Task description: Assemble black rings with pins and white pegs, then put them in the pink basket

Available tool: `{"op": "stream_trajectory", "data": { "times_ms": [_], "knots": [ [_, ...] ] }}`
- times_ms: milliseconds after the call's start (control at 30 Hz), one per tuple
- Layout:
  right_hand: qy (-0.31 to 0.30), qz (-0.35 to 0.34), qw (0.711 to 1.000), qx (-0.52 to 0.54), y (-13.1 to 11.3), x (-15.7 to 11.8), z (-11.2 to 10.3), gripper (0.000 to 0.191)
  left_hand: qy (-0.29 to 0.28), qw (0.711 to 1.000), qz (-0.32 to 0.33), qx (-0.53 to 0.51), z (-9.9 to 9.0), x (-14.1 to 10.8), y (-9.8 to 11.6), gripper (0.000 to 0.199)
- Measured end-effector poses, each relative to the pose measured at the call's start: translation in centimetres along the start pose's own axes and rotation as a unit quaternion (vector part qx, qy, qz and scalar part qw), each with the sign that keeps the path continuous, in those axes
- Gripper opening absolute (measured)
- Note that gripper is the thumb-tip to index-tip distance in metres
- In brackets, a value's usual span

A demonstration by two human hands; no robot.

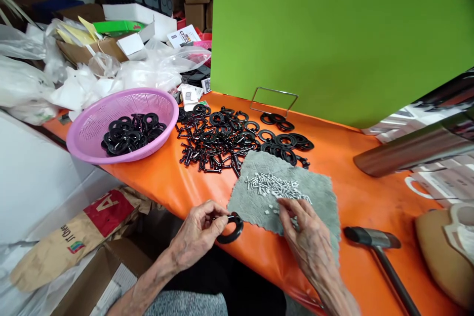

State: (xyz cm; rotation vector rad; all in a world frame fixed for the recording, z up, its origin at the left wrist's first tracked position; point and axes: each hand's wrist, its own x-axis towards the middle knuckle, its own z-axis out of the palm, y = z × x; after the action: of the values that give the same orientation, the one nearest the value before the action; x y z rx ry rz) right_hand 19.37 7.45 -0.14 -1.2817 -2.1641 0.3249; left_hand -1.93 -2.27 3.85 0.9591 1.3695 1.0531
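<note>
My left hand (200,231) pinches a black ring-shaped part (236,232) over the table's front edge. My right hand (309,237) rests low over a grey cloth (244,197), its fingers bent inward; anything between the fingertips is hidden. Beside those fingertips lie a few small pale square pieces (267,212). A heap of small silvery pins (274,186) covers the middle of the cloth. Farther back is a spread of short black link-like pieces (211,150), with black rings (285,140) mixed in and lying to the right.
A pink perforated basket (79,131) with black ring parts stands left. On the right lie a hammer (374,238) and a metal cylinder (385,158). A bent wire frame (274,90) stands before the green panel (333,34). Plastic bags (148,71) crowd the back left.
</note>
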Motion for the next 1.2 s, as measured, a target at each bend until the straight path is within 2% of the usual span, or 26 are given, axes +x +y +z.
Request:
{"op": "stream_trajectory", "data": {
  "times_ms": [267,467,700,900,967,1033,1100,1133,1200],
  "knots": [
    [-0.044,-0.06,0.995,-0.061,-0.3,2.6,3.5,0.021,-0.003,1.0,0.012,0.008,-0.1,0.6,-0.2,0.023],
    [-0.064,-0.082,0.989,-0.107,-0.3,2.7,3.6,0.016,-0.024,0.997,-0.008,-0.073,-0.1,0.7,-0.4,0.026],
    [-0.047,-0.066,0.992,-0.096,-0.6,2.7,3.2,0.012,-0.021,0.997,-0.021,-0.074,0.0,0.3,0.0,0.028],
    [-0.004,-0.017,1.0,0.01,-1.9,1.7,1.0,0.017,-0.021,0.997,-0.031,-0.07,0.1,0.5,0.2,0.03],
    [-0.028,0.036,0.994,0.099,-2.7,0.6,0.0,0.017,-0.022,0.997,-0.031,-0.064,0.2,0.6,0.0,0.03],
    [-0.064,0.121,0.962,0.237,-3.8,-0.6,-0.8,0.017,-0.023,0.998,-0.026,-0.051,0.3,0.6,-0.1,0.028],
    [-0.086,0.192,0.911,0.354,-5.1,-1.7,-1.1,0.019,-0.02,0.999,-0.017,-0.027,0.4,0.5,-0.1,0.025],
    [-0.077,0.21,0.897,0.381,-5.7,-2.2,-1.1,0.019,-0.016,1.0,-0.009,-0.009,0.5,0.5,-0.1,0.023],
    [-0.054,0.222,0.888,0.398,-6.8,-2.9,-0.9,0.018,-0.008,0.999,0.009,0.034,0.6,0.3,0.1,0.021]
  ]
}}
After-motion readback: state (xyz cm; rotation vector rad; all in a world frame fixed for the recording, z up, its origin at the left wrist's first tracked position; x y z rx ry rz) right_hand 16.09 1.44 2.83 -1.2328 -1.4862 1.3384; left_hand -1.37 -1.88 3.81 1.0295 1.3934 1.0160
